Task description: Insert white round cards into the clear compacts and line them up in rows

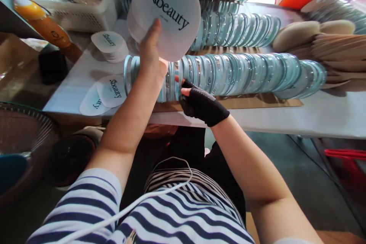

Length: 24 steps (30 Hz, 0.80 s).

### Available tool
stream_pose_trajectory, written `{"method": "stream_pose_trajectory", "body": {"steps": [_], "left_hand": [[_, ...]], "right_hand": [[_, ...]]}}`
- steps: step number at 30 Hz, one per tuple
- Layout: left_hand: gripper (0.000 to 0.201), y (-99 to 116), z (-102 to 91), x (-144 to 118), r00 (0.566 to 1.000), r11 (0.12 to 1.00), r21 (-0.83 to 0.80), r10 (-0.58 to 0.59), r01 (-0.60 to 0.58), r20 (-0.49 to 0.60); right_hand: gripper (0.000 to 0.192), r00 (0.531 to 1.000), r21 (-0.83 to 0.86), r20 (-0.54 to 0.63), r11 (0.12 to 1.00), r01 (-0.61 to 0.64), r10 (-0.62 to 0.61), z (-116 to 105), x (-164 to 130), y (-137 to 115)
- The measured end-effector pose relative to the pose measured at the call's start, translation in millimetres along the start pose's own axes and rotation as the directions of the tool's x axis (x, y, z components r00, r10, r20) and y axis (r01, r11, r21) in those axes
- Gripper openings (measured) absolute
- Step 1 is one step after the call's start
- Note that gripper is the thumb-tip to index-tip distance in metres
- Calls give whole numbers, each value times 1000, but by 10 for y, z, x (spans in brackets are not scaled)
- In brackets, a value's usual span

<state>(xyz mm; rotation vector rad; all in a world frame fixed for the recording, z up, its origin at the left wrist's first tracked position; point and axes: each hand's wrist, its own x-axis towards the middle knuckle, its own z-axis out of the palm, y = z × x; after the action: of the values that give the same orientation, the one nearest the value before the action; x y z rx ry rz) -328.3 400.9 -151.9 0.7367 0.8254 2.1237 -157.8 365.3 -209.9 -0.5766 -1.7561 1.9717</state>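
My left hand (153,47) is raised over the table and closed on a stack of round white cards (183,4). The front card is printed "Sbeauty", with my thumb pressed on its face. My right hand (200,101), in a black fingerless glove, has its fingers curled at the near edge of a long row of shiny round glass discs (228,74). Its thumb and a fingertip seem to pinch a disc there, partly hidden. The discs stand on edge, packed side by side on a strip of brown cardboard (257,101). My left forearm covers part of the row's left end.
More printed cards lie in a pile (110,45) and loose (110,90) at the left. Behind stand further disc rows (237,30) and a white perforated basket (105,7). Beige oval pieces (337,51) are stacked right. A white cable (143,198) crosses my striped shirt.
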Motion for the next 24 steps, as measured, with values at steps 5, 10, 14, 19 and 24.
{"method": "stream_pose_trajectory", "body": {"steps": [5,10,14,19,24], "left_hand": [[41,-53,40,-54,982,977,94,191,-189,-11],[28,-17,106,-284,966,967,-25,256,-255,41],[15,12,111,-427,985,986,3,168,-168,-46],[17,186,67,-337,989,988,-81,133,-128,58],[40,398,-180,21,999,1000,-14,5,-4,35]], "right_hand": [[32,703,-796,-393,602,63,-593,-280,76,-498],[49,565,-976,-153,212,40,-811,-187,65,-834],[42,577,-989,-72,135,65,-813,88,160,-737],[41,478,-920,-350,392,-13,-805,90,118,-737],[48,616,-924,-367,350,-155,-697,376,-711,-463]]}}
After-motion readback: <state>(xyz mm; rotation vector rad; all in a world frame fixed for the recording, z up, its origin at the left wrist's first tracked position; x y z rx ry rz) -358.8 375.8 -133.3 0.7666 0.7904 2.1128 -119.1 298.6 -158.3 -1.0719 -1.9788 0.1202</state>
